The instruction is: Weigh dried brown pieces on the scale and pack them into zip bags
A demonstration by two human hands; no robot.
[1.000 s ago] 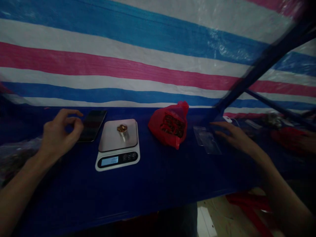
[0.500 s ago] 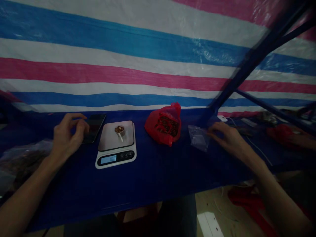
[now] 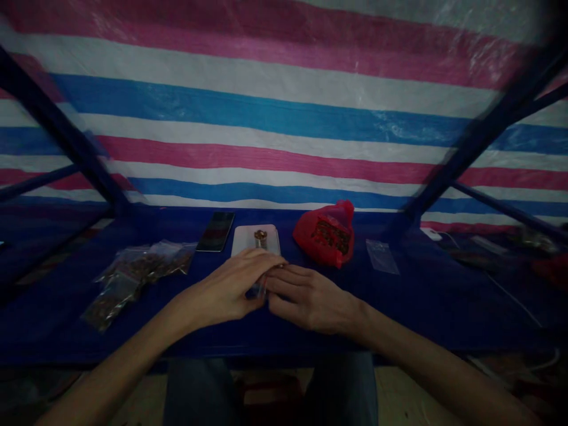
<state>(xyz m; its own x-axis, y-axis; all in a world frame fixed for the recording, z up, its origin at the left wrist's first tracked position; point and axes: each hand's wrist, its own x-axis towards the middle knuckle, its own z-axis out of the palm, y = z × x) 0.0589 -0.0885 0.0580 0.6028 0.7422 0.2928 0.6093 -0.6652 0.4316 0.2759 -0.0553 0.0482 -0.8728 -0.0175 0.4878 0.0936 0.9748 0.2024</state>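
My left hand and my right hand meet in front of the kitchen scale, covering its display. Both have their fingers closed on a small clear plastic bag, mostly hidden between them. On the scale's plate stands a small metal cup with brown bits in it. A red mesh bag, open at the front, shows more reddish-brown pieces inside. Another flat clear plastic bag lies farther right.
Left of the scale lies a dark phone. Several filled clear bags are heaped on the left of the blue table. Blue metal posts slant up at both sides before a striped sheet. A white cable runs at right.
My hands have come together in front of the scale from either side, now with a clear bag between them. The view has turned left, showing the filled bags more fully.
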